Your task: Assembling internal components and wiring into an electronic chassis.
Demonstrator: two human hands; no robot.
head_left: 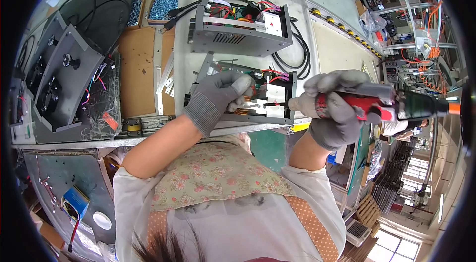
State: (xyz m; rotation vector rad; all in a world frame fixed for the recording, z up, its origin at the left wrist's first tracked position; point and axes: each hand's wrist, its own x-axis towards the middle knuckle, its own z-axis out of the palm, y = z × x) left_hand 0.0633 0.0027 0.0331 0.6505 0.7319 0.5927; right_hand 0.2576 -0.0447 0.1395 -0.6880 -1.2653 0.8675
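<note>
My right hand (337,108), in a grey glove, is wrapped round a red and black power screwdriver (364,107) held sideways. Its dark bit points left, over the white plate inside the nearer open metal case (277,117). My left hand (220,94), gloved too, reaches over the left part of that case with its fingers pinched together. Whatever they may hold is hidden. Pink and red wires and copper-coloured parts show inside the case. Just beyond it stands a similar grey case (238,41) with its circuit parts exposed and a vented side.
Bent grey panels (64,76) with black fittings lie at the left. Behind them, a cardboard box (163,7) holds small blue parts. A black cable (302,49) loops right of the cases. Roller tracks (342,29) border the bench, and brown cardboard (136,71) lies left of the cases.
</note>
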